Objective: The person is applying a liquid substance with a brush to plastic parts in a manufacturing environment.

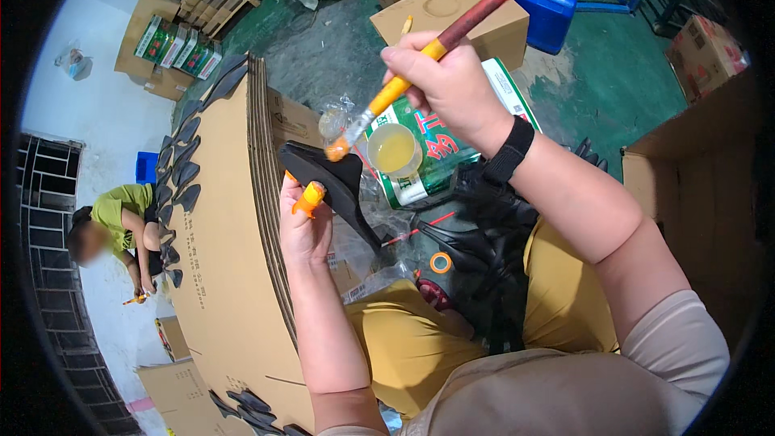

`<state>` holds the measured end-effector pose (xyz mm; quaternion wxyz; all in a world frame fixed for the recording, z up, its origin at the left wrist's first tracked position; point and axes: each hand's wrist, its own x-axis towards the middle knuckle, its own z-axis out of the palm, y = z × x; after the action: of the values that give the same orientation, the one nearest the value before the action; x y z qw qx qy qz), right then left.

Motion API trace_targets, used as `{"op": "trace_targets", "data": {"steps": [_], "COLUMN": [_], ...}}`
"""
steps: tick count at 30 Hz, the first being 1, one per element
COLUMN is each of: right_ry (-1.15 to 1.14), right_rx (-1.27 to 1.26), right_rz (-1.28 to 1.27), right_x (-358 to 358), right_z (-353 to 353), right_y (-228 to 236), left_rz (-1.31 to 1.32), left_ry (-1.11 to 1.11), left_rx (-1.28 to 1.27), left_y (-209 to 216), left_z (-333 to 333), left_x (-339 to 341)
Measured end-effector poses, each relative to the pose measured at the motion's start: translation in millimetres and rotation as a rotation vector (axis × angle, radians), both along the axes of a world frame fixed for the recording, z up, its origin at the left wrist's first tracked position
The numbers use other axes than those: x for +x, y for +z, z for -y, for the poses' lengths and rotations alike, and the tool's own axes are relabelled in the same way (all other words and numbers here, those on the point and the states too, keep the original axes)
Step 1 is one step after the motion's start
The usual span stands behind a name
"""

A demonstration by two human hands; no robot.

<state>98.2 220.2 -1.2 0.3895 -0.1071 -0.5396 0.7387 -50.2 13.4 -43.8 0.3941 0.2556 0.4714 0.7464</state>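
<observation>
My left hand (pixel 303 230) grips a black, curved piece (pixel 343 184) that looks like a shoe sole with a raised heel; orange wrapping covers the thumb. Closed around a paintbrush (pixel 387 97) with a red and yellow handle is my right hand (pixel 456 89). The brush's orange-tinted bristles meet the upper edge of the black piece, or hover just over it; I cannot tell which. Just right of the bristles, a cup (pixel 394 150) of yellowish liquid stands on a green and white box (pixel 440 144).
At my left rises a stack of cardboard sheets (pixel 222 194) bearing rows of black pieces (pixel 187 149). More black pieces (pixel 460 246) lie near my legs beside an orange tape roll (pixel 440 263). Cartons (pixel 452 12) and a blue jerrycan (pixel 549 8) stand ahead. A person (pixel 121 222) crouches far left.
</observation>
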Motion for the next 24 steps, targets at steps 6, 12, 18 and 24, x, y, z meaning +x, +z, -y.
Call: {"op": "trace_targets", "data": {"steps": [6, 12, 18, 24], "right_ry": [0.014, 0.026, 0.024, 0.244], "right_rx": [-0.049, -0.032, -0.001, -0.244], "right_rz": [-0.069, -0.006, 0.048, -0.080], "right_x": [0.8, -3.6, -6.8, -5.8], "right_z": [-2.0, 1.3, -4.5, -4.3], "right_y": [4.9, -2.1, -9.4, 3.5], "left_rz": [0.012, 0.050, 0.125, 0.138], "left_ry": [-0.029, -0.002, 0.014, 0.053], "left_rx": [-0.027, -0.010, 0.060, 0.063], "left_y": [3.7, 6.4, 5.2, 0.8], "left_z": [-1.9, 2.2, 8.8, 10.4], "left_x": [2.2, 0.7, -9.1, -11.8]}}
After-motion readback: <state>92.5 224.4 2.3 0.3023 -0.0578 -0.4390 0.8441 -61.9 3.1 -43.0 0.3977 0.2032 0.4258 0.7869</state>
